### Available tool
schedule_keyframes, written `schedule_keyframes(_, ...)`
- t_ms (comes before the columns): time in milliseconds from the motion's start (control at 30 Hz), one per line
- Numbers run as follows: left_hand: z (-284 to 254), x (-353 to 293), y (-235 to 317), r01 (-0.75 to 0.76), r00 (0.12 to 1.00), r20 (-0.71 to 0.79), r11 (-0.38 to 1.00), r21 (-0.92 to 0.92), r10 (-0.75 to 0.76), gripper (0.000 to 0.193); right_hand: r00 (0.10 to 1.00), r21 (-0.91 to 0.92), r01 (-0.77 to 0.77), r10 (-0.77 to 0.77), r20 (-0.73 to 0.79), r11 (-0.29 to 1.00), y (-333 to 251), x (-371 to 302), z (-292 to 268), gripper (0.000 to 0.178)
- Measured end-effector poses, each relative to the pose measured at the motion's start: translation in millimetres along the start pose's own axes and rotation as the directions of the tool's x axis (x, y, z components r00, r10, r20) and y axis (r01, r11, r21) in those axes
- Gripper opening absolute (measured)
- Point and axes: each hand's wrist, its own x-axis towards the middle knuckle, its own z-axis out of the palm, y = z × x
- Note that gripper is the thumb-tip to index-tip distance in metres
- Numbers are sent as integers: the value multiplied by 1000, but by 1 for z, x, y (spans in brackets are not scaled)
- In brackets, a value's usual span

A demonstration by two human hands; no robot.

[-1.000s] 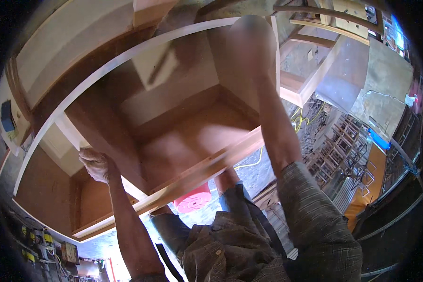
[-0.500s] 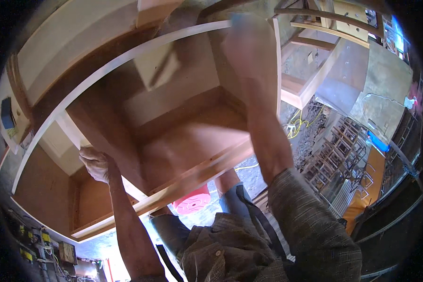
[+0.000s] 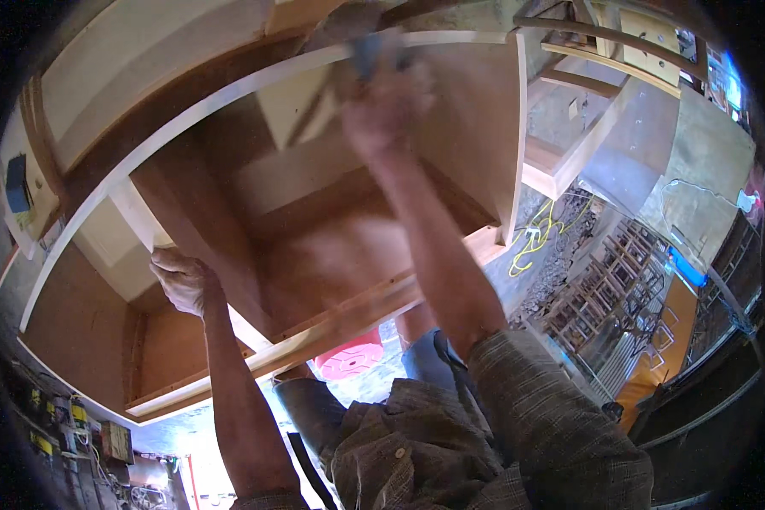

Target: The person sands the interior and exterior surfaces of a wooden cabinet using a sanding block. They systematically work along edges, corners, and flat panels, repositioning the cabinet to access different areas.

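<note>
A wooden cabinet carcass (image 3: 331,342) lies in front of me with its open compartments facing up at me. My left hand (image 3: 181,280) is closed around the pale front edge of its divider (image 3: 138,212), between the small left compartment and the large one. Smeared by motion, my right hand (image 3: 387,106) is at the long far edge strip (image 3: 221,104). In it is a blue-grey pad (image 3: 366,55), too blurred to name more exactly. The hand and forearm cover part of the large compartment.
A dark block (image 3: 17,183) rests on wood at the far left. Beneath the cabinet shows a pink plastic stool or bucket (image 3: 348,360). To the right are another wooden frame (image 3: 561,174), a yellow cord (image 3: 531,251) on the floor and stacked wooden frames (image 3: 608,268).
My right hand has swept left along the far edge strip with the blue-grey pad. My left hand keeps its hold on the divider. The view has shifted slightly.
</note>
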Motion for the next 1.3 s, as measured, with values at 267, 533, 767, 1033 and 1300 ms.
schedule_keyframes(267,4,2,-10,-72,997,-12,997,-10,72,54,997,-30,73,-74,-22,997,-9,-4,-15,78)
schedule_keyframes(533,-1,3,-8,-65,998,-20,997,-39,65,51,995,-144,84,-76,59,986,-24,5,-26,60)
schedule_keyframes(767,-1,3,-8,-77,997,-2,997,-29,77,52,984,88,-1,-14,177,996,-12,-1,-19,67)
schedule_keyframes(1033,2,1,-7,-65,998,-15,997,-32,65,54,986,-109,163,-159,43,981,-5,-5,-25,61)
schedule_keyframes(1300,0,4,-7,-23,1000,8,999,-46,24,58,999,-115,15,-10,40,993,8,11,-29,59)
